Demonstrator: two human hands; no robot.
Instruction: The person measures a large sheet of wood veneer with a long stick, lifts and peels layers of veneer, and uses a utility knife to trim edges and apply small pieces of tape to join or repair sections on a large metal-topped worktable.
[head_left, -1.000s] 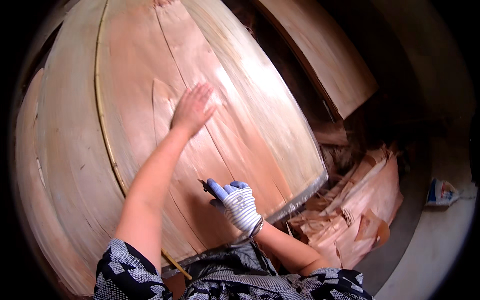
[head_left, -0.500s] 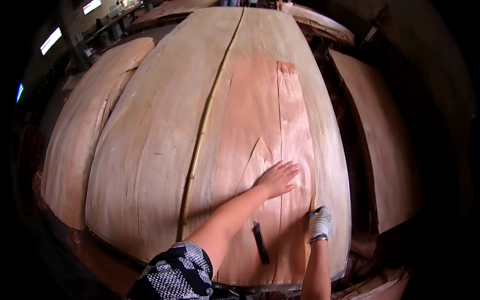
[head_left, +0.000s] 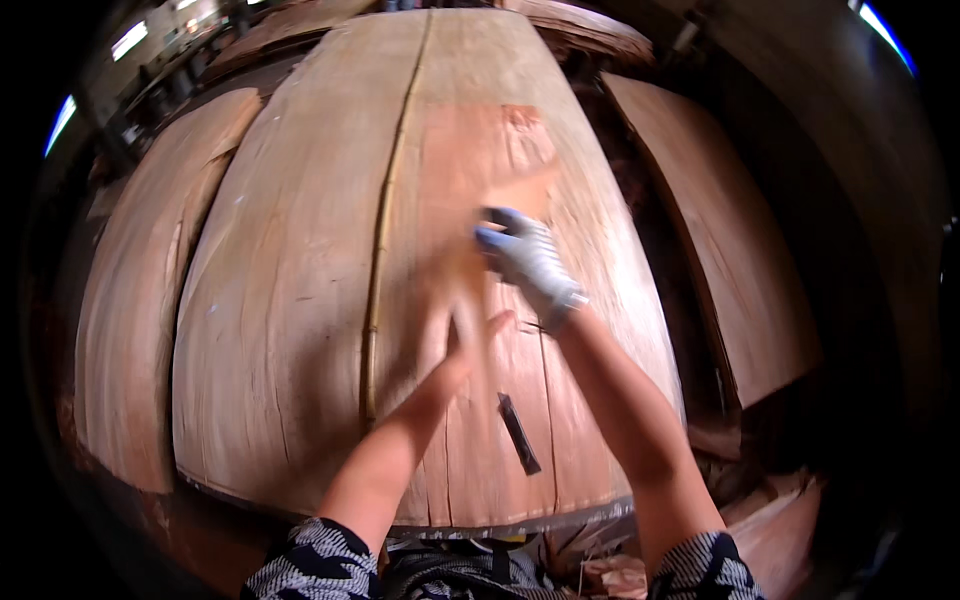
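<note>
My right hand (head_left: 535,270), in a white glove with blue fingertips, is raised over the wood sheet and closed on a thin strip of veneer (head_left: 527,188). The strip is blurred; one end sticks out beyond the glove, and a narrow part seems to hang toward my left hand. My bare left hand (head_left: 462,335) is just below and left of the glove, over the pinkish veneer sheet (head_left: 455,150). Motion smears its fingers, so their grip is unclear. Closer to me, a black flat-handled cutter (head_left: 518,433) lies on the pinkish veneer.
A long bamboo pole (head_left: 383,240) lies lengthwise on the large pale veneer stack (head_left: 290,230). Other stacks stand at the left (head_left: 140,290) and right (head_left: 725,230), with dark gaps between. Torn veneer scraps (head_left: 775,520) lie at the lower right.
My right hand has moved from the sheet's near right edge up and left, now lifting a veneer strip. My left hand has left its flat press and drawn back left. The view has shifted.
</note>
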